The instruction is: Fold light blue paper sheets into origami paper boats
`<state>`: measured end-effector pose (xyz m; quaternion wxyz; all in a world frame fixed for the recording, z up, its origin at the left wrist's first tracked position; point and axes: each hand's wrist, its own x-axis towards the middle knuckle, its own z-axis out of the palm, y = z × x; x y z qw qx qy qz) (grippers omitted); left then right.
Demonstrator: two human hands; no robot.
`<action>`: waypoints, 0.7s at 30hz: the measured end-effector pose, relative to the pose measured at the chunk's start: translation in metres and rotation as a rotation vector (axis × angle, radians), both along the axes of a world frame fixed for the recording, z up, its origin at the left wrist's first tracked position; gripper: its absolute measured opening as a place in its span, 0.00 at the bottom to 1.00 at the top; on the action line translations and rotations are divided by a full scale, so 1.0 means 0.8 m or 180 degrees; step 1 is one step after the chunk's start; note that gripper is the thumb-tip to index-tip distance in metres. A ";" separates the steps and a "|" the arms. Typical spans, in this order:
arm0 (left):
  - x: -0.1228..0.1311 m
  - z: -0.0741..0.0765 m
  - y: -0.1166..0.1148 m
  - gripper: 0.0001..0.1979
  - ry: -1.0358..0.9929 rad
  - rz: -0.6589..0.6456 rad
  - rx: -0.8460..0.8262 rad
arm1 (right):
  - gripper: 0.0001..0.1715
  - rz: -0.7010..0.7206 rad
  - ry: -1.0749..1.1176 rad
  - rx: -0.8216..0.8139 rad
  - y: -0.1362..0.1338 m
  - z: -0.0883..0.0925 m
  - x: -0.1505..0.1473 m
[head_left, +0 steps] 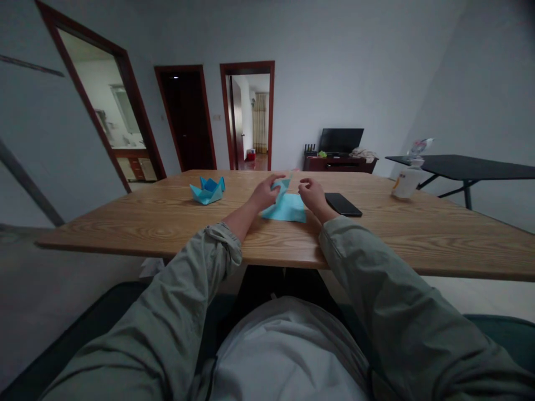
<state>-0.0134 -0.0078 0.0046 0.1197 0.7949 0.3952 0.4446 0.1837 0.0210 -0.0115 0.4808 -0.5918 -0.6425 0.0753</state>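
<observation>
My left hand (264, 192) is closed on a piece of light blue paper (283, 188), held tilted up above the table. Beneath it a light blue sheet of paper (290, 210) lies flat on the wood. To the right of the held piece, my right hand (312, 195) has its fingers curled together in a pinch, a small gap away from the paper. Whether anything is between those fingertips I cannot make out. Off to the left stands a folded blue paper shape (208, 192) with several raised points.
On the wooden table (167, 225), a flat black device (343, 204) lies beside my right hand. A white bottle (406, 181) stands farther right. Beyond are a black folding table (468, 167) and a television (341, 140) on a low cabinet (340, 165).
</observation>
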 end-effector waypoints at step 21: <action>-0.092 0.004 0.027 0.20 0.1857 0.0915 -0.0352 | 0.30 -0.0259 -0.1615 -0.0991 0.003 -0.010 0.016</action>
